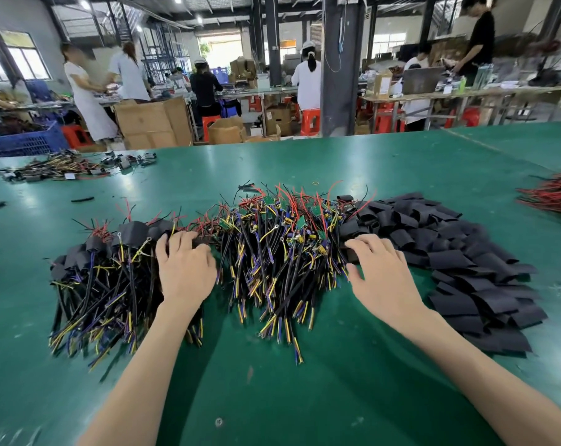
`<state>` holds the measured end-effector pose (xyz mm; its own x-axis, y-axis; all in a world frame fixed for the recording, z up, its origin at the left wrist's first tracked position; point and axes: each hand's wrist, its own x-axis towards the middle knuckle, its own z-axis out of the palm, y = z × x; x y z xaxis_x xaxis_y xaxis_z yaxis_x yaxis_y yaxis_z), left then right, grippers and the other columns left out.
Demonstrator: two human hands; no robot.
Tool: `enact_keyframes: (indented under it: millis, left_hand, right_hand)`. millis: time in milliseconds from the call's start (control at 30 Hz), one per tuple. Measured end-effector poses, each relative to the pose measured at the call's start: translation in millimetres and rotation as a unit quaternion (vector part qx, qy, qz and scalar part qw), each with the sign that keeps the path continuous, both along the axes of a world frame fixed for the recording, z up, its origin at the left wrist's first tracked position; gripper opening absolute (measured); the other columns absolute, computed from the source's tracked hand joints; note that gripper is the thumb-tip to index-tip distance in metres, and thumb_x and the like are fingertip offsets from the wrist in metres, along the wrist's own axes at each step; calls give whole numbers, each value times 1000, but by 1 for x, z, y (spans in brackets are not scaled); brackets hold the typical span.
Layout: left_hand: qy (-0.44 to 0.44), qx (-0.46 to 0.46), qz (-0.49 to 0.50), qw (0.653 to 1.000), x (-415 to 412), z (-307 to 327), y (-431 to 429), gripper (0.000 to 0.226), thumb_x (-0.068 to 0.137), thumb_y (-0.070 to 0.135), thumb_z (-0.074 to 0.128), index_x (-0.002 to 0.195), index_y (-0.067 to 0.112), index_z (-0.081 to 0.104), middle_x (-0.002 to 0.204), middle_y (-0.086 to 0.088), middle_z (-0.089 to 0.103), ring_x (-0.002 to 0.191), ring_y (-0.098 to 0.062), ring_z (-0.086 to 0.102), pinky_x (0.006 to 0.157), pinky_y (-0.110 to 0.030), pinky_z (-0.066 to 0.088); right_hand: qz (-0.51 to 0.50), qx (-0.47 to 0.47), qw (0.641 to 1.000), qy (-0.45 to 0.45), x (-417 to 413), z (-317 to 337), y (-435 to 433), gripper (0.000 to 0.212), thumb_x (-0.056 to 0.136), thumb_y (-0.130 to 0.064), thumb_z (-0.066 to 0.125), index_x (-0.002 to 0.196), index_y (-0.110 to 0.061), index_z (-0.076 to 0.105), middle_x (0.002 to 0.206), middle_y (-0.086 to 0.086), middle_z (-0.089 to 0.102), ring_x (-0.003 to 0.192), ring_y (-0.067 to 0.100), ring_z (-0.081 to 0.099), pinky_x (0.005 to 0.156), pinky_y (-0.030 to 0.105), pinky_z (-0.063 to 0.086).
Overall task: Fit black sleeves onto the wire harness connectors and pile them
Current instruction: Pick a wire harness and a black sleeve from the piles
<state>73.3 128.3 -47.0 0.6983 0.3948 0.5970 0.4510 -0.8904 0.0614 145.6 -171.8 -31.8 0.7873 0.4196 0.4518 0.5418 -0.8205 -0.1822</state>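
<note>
A big heap of unsleeved wire harnesses [282, 239] with green boards and red, yellow and blue wires lies in the middle of the green table [305, 397]. To its left is a pile of harnesses fitted with black sleeves [102, 268]. A spread of loose flat black sleeves [459, 252] covers the right. My left hand [184, 268] rests on the right edge of the sleeved pile, fingers curled over a black sleeved end. My right hand [380, 268] lies at the left edge of the loose sleeves, fingertips on a black sleeve; what it holds is hidden.
A bundle of red wires [552, 194] lies at the right edge. Another heap of harnesses and parts [67, 169] sits at the far left, with stray black sleeves [83, 199] near it. Beyond the table are workers, cardboard boxes, red stools and a blue crate [22, 140].
</note>
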Motion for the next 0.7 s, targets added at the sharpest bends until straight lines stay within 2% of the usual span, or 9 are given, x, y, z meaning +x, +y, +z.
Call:
enact_keyframes:
  millis: [67, 200, 367, 433, 500, 533, 633, 700]
  left_hand:
    - [-10, 3, -22, 1000, 4, 0, -4, 24, 86, 25, 61, 79, 8, 77, 107, -9, 67, 109, -31, 55, 110, -46, 19]
    - [16, -64, -47, 997, 9, 4, -8, 25, 89, 33, 62, 89, 13, 76, 110, 1, 65, 111, -24, 49, 107, -33, 13]
    - [-36, -166, -58, 984, 7, 26, -17, 20, 86, 28, 62, 73, 15, 71, 92, 4, 58, 99, -23, 46, 91, -34, 26]
    - [-3, -249, -111, 962, 4, 37, -18, 19, 82, 27, 65, 67, 15, 68, 77, 5, 60, 84, -19, 53, 75, -28, 37]
    - [53, -318, -133, 937, -1, 45, -19, 19, 78, 28, 69, 63, 18, 67, 57, 10, 57, 61, -10, 52, 56, -22, 35]
    - [87, -329, -132, 931, -3, 47, -17, 19, 76, 29, 70, 61, 19, 67, 49, 11, 54, 53, -7, 49, 52, -21, 33]
    - [176, -386, -123, 897, -6, 53, -7, 21, 77, 30, 69, 63, 14, 70, 44, 11, 51, 54, -11, 48, 57, -22, 35]
    - [190, -407, -110, 887, -4, 56, -3, 26, 81, 36, 67, 67, 14, 72, 51, 11, 59, 62, -12, 54, 65, -24, 39]
  right_hand:
    - [-40, -23, 999, -2, 2, 0, -1, 36, 89, -23, 52, 124, -18, 52, 122, 2, 49, 112, 25, 44, 88, 38, 35]
    - [-111, -74, 990, 39, 8, -1, -7, 39, 88, -25, 50, 127, -18, 45, 122, 4, 47, 113, 26, 43, 88, 38, 38]
    - [-141, -75, 984, 81, 14, 1, -12, 38, 89, -22, 49, 126, -15, 43, 122, 7, 47, 114, 28, 43, 89, 39, 39]
    - [-148, -80, 982, 88, 14, 2, -13, 35, 89, -22, 48, 123, -14, 44, 120, 7, 50, 113, 29, 45, 89, 39, 40]
    - [-154, -88, 980, 91, 14, 2, -13, 33, 89, -22, 48, 121, -14, 44, 118, 7, 52, 112, 29, 47, 87, 38, 41]
    - [-157, -91, 979, 92, 14, 1, -13, 33, 88, -22, 48, 121, -15, 44, 118, 7, 52, 112, 29, 47, 87, 38, 41]
    - [-160, -97, 978, 93, 15, 0, -14, 34, 88, -22, 48, 121, -15, 45, 118, 7, 52, 112, 29, 47, 88, 38, 41]
    - [-162, -102, 977, 93, 17, -1, -15, 36, 88, -23, 49, 123, -15, 44, 119, 7, 51, 112, 29, 46, 88, 38, 40]
